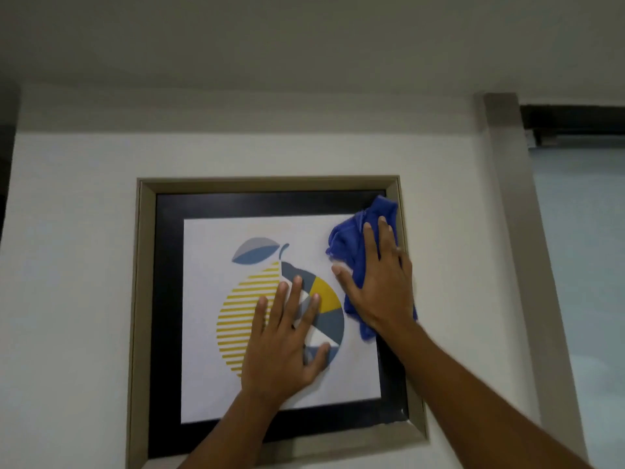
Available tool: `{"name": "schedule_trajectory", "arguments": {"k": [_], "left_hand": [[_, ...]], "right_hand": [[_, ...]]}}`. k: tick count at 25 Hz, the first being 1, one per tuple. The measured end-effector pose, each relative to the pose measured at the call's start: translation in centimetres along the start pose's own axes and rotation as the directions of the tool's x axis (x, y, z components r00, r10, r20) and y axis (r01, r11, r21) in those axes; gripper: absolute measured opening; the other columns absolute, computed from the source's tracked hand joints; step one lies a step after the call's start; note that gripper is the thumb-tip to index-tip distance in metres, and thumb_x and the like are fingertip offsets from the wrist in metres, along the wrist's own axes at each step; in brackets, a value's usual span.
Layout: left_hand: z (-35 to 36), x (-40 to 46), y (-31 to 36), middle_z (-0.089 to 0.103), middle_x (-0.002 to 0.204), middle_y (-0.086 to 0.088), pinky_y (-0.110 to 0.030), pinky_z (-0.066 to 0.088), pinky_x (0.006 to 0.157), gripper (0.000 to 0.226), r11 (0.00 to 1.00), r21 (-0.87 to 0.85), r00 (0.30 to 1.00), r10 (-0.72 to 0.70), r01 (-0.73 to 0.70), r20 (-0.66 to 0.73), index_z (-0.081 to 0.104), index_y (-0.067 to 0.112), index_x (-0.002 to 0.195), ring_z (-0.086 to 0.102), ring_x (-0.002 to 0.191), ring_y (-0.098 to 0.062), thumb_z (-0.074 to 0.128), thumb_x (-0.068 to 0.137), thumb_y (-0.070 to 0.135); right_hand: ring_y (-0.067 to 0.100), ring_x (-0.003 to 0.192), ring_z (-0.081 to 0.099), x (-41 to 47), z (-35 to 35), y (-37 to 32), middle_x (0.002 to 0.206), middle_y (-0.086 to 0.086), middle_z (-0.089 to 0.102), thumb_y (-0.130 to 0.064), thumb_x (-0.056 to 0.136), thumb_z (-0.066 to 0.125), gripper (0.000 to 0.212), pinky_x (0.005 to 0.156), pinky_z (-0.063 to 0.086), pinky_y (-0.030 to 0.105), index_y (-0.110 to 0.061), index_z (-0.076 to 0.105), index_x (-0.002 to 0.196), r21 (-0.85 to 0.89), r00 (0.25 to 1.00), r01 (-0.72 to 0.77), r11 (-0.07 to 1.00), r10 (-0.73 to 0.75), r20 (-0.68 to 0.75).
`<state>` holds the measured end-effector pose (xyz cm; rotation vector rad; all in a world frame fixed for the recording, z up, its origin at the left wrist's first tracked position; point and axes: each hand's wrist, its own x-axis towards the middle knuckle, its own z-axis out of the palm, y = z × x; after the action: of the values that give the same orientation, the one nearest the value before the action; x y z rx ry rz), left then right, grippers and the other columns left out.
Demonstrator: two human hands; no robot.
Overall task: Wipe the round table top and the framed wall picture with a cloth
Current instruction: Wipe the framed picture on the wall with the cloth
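Observation:
The framed picture [209, 367] hangs in a shallow beige-edged wall recess; it has a black frame and a white print of a yellow, grey and blue fruit. My right hand [378, 282] presses a crumpled blue cloth [351, 238] flat against the picture's upper right part, near the frame's top right corner. My left hand [287, 336] lies flat on the glass over the fruit, fingers spread, holding nothing. The round table is out of view.
White wall [67, 265] surrounds the recess [143, 299]. A beige vertical door or window frame [514, 231] stands to the right, with a pale pane [588, 265] and a dark rail [575, 120] beyond it. The ceiling is above.

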<state>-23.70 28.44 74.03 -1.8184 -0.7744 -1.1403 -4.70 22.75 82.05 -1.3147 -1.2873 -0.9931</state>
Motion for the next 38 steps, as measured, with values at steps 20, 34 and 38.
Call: {"name": "schedule_trajectory", "arguments": {"k": [20, 34, 38], "left_hand": [[0.3, 0.1, -0.3, 0.012, 0.169, -0.011, -0.055, 0.009, 0.124, 0.079, 0.999, 0.033, 0.999, 0.019, -0.017, -0.046, 0.026, 0.022, 0.158, 0.007, 0.156, -0.032, 0.039, 0.093, 0.065], [0.6, 0.0, -0.2, 0.009, 0.17, -0.008, -0.051, 0.005, 0.124, 0.08, 1.0, 0.015, 1.0, 0.001, -0.001, -0.019, 0.027, 0.025, 0.158, 0.01, 0.156, -0.032, 0.037, 0.092, 0.07], [0.3, -0.2, -0.1, 0.012, 0.17, -0.009, -0.05, 0.005, 0.125, 0.078, 1.0, -0.005, 0.999, 0.003, -0.003, -0.042, 0.03, 0.024, 0.157, 0.01, 0.156, -0.032, 0.039, 0.092, 0.067]], "right_hand": [[0.028, 0.152, 0.01, 1.9, 0.0, -0.4, 0.165, 0.015, 0.012, -0.066, 0.094, 0.034, 0.09, 0.123, 0.013, 0.039, -0.005, 0.012, 0.156, 0.069, 0.998, 0.014, 0.997, -0.01, -0.055], [0.025, 0.153, 0.007, -2.8, 0.6, 0.5, 0.166, 0.011, 0.006, -0.083, 0.085, 0.025, 0.105, 0.12, -0.001, 0.03, -0.009, 0.007, 0.157, 0.025, 0.999, 0.029, 0.999, -0.03, 0.029], [0.027, 0.152, 0.008, 5.0, -0.8, -0.4, 0.165, 0.015, 0.01, -0.076, 0.088, 0.025, 0.098, 0.121, 0.012, 0.038, -0.007, 0.012, 0.157, -0.035, 0.995, 0.085, 0.996, -0.087, -0.047]]}}
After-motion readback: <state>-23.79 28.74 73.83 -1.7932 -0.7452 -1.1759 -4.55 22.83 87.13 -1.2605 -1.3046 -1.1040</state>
